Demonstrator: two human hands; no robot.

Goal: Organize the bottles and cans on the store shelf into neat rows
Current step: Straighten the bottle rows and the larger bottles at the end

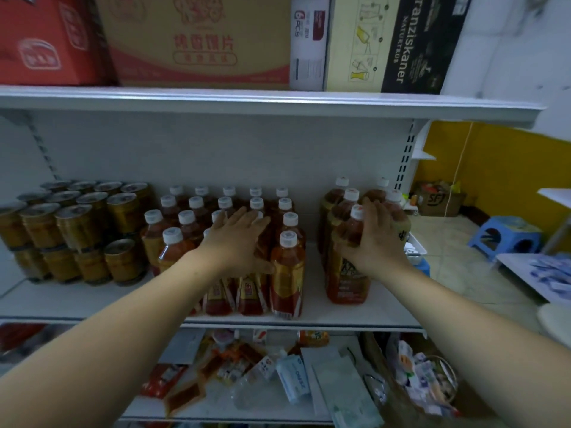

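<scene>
Nearest, below both forearms, the lower shelf [145,407] holds a loose jumble of packets [185,378], a clear plastic bottle [247,393] lying on its side and flat white pouches.

Above it is the middle shelf [77,301], where both hands work. The left hand [239,239] lies palm down on the white caps of the small bottles [287,273]. Its fingers are straight and spread, holding nothing, and the thumb hangs down beside the front right bottle of that block. These small bottles, red-brown with red and gold labels, stand in close rows running from the shelf edge to the back panel.

A bare gap of shelf separates them from the big bottles [336,205] on the right, which stand in two short rows near the shelf's right end. The right hand [375,239] grips the front big bottle [349,282] at its shoulder: the thumb crosses the bottle's front and the fingers curl round behind, just right of its cap.

To the left of the small bottles, gold cans [83,223] stand stacked two high in rows that reach the back.

Further up, the top shelf [247,100] carries cardboard boxes [200,41] side by side, red, tan and black.

Off to the right, past the shelf end, a blue stool [506,236] stands on the tiled floor before a yellow wall [494,168].
</scene>
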